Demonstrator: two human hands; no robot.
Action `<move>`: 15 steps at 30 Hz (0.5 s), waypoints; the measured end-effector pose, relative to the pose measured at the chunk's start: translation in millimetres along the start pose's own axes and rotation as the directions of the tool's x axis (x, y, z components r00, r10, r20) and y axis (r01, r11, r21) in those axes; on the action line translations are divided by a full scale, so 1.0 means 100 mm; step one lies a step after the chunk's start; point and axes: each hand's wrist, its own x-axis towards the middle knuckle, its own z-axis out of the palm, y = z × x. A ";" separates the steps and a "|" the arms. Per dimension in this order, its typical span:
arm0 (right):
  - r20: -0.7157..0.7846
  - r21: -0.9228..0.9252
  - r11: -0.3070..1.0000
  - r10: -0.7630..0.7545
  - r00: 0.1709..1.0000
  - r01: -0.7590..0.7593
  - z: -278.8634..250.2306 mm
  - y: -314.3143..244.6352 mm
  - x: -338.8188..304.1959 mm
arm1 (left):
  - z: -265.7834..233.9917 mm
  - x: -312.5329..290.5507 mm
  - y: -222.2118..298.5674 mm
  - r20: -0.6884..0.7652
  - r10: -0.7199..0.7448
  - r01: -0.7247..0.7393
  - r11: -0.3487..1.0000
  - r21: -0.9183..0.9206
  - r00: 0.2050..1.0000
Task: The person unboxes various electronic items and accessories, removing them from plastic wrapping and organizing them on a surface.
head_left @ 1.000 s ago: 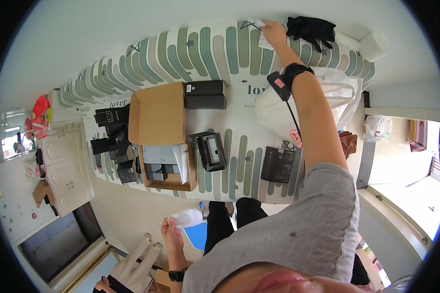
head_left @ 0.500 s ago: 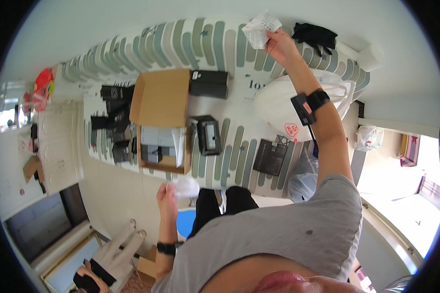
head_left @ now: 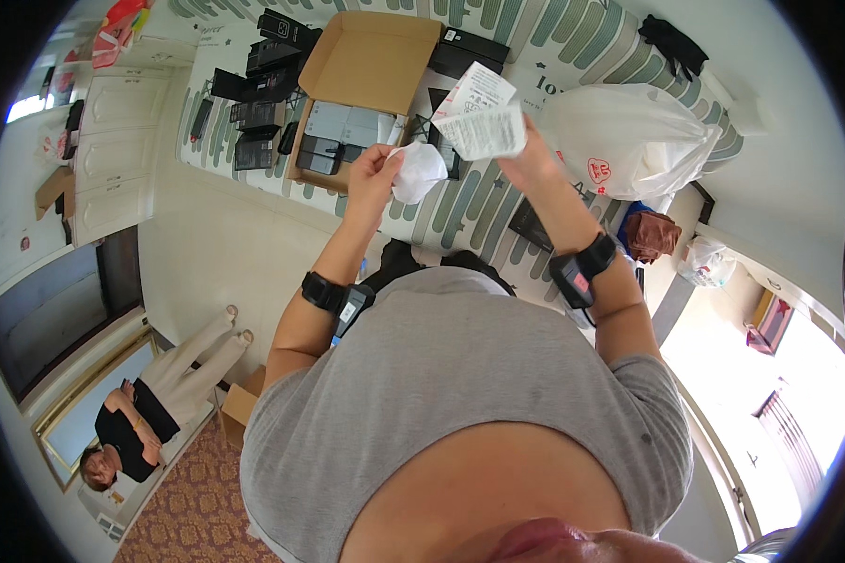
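Observation:
My left hand [head_left: 371,180] pinches a crumpled white piece [head_left: 420,174] that looks like thin paper or a small bag; its exact kind is unclear. Beside it, my right hand [head_left: 532,161] grips a folded leaflet [head_left: 482,113], white with small print and a crease across its middle. Both hands are raised over the table edge, with the two pieces close together but apart. Beyond my left hand is an open cardboard box [head_left: 371,58] holding grey and dark small boxes [head_left: 343,127]. A dark open box [head_left: 438,101] is partly hidden behind the leaflet.
Several black boxes [head_left: 265,83] lie left of the carton, and a long black box [head_left: 469,52] sits behind it. To the right is a bulky white plastic bag [head_left: 634,131]. A black cloth [head_left: 674,45] lies far right. Another person [head_left: 141,422] stands at lower left.
My right hand has come down from the far edge toward the middle with the leaflet. My left hand has moved forward and right with the white piece. The view has shifted.

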 end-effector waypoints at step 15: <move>0.546 -0.837 -0.354 -0.504 0.669 0.417 1.01 0.69 -0.58 | -0.48 -0.12 -0.02 0.285 -0.131 0.282 0.753 -0.595 0.950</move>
